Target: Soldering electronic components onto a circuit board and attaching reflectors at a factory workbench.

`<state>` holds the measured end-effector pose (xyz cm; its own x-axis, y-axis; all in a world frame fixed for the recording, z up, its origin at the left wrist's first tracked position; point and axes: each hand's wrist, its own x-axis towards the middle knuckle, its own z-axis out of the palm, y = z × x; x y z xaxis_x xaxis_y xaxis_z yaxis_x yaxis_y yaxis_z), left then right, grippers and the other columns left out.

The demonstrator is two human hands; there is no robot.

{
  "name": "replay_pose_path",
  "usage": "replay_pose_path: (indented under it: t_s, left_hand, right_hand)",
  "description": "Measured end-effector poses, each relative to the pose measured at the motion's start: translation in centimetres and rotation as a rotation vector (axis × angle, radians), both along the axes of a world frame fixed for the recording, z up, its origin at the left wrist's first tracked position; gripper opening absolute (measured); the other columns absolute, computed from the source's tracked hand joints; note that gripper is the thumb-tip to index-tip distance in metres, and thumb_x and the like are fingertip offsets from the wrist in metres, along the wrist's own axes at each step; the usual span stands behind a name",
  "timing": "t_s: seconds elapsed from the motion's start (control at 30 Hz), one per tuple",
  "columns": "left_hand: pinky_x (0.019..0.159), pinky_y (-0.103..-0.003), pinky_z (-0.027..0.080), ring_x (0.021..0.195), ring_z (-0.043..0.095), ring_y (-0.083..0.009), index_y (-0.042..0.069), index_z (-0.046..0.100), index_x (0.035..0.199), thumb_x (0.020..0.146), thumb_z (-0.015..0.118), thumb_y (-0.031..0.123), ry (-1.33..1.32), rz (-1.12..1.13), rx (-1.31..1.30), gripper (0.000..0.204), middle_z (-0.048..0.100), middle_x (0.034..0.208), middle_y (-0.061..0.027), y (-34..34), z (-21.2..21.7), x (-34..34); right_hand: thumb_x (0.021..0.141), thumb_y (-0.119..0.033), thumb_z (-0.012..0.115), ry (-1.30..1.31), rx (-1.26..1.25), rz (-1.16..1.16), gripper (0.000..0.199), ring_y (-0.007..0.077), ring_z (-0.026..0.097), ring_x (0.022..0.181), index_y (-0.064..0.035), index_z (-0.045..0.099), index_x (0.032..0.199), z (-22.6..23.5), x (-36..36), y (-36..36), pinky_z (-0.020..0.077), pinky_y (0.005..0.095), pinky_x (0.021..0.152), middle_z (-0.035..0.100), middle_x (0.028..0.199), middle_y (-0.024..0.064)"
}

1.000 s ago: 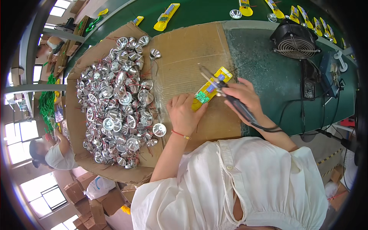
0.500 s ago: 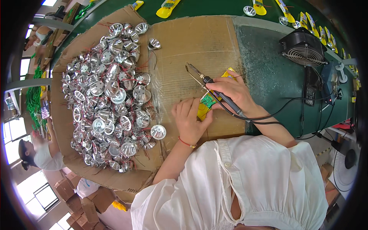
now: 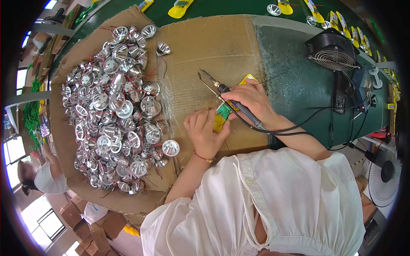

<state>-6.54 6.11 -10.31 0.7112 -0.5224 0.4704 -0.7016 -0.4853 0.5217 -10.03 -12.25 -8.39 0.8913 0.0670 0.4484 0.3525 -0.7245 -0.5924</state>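
Mid-soldering, I judge: my right hand (image 3: 252, 100) clamps the soldering iron (image 3: 222, 90), left hand (image 3: 206, 132) pinches the yellow part (image 3: 221, 119) at centre frame; next, tip must meet board.

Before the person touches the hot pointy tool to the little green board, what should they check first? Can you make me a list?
1. Soldering iron gripped in the right hand: ok.
2. Green circuit board in its yellow casing held by the left hand: ok, fingers are on it.
3. Iron tip away from the fingers: ok, it points up and away over the cardboard.
4. Iron's cord free of snags: ok, it trails loosely to the right.
5. Small fan running: cannot tell.
6. Pile of silver reflectors away from the tip: ok, it lies off to the left.
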Motion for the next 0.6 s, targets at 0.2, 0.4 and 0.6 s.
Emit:
replay_pose_path:
  t_s: [0.2,0.4,0.6]
  left_hand:
    - [0.08,-0.039,0.037,0.087,0.053,-0.0264,0.003,0.058,0.095,0.059,0.071,0.019,-0.008,0.01,-0.011,0.042,0.057,0.093,-0.0101,-0.26,0.22,0.08]
    - [0.08,-0.038,0.038,0.088,0.054,-0.0279,0.003,0.057,0.097,0.058,0.072,0.015,-0.011,0.005,-0.05,0.044,0.058,0.093,-0.0113,-0.21,0.3,-0.1]
    - [0.082,-0.04,0.036,0.092,0.053,-0.0253,0.006,0.056,0.098,0.058,0.072,0.019,0.042,-0.007,-0.044,0.045,0.056,0.094,-0.0091,-0.18,-0.27,0.24]
  right_hand:
    - [0.057,-0.026,0.077,0.007,0.021,0.06,0.056,0.0157,0.057,0.09,-0.015,0.057,0.109,-0.7,0.13,-0.52,0.0306,0.0328,0.087,0.061,0.094,-0.0009]
    - [0.062,-0.027,0.074,-0.018,-0.013,0.042,0.052,0.0142,0.055,0.089,-0.0195,0.056,0.11,-0.88,0.23,-0.2,0.0294,0.037,0.088,0.06,0.09,-0.0067]
    - [0.058,-0.019,0.077,0.011,-0.059,0.072,0.055,0.0146,0.055,0.089,-0.0146,0.055,0.109,-0.56,0.58,-0.38,0.0279,0.0346,0.09,0.06,0.093,-0.0024]
